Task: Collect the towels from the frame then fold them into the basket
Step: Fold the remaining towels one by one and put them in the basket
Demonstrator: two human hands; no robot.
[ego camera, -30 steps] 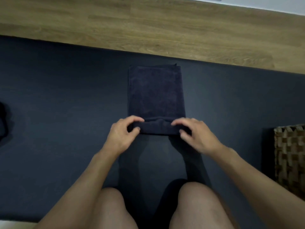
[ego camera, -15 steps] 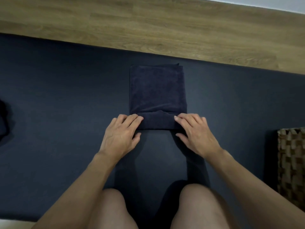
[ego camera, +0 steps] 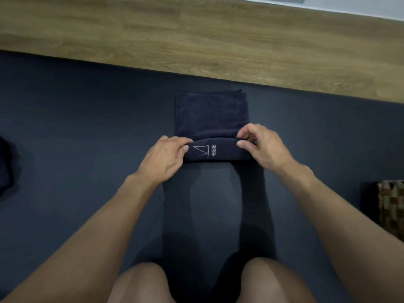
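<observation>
The left hand (ego camera: 162, 159) grips the left end of the rolled near edge of a dark navy towel (ego camera: 211, 114), with the fingers curled over the top of the roll and the thumb against its side. The right hand (ego camera: 264, 147) pinches the right end of the same roll, fingers bent over it and thumb in front. Between the two hands the roll shows a pale stitched logo (ego camera: 204, 151) with the letters "ESS". There is one towel in view. Its flat part lies from the roll toward 12 o'clock, folded to a narrow rectangle, and a small loop sticks out at its far right corner. At 6 o'clock from the hands are two bare knees (ego camera: 142, 283), and both forearms are bare. One woven basket (ego camera: 391, 206) stands at about 4 o'clock, at the right border and well apart from the towel; only a part of it is visible. One dark object (ego camera: 5, 162) lies at 9 o'clock at the left border, and I cannot tell what it is. All these things are on a dark blue mat (ego camera: 87, 127). Beyond the mat, at 12 o'clock, is a wooden floor (ego camera: 196, 40), and at 1 o'clock a pale strip (ego camera: 360, 5) of wall.
</observation>
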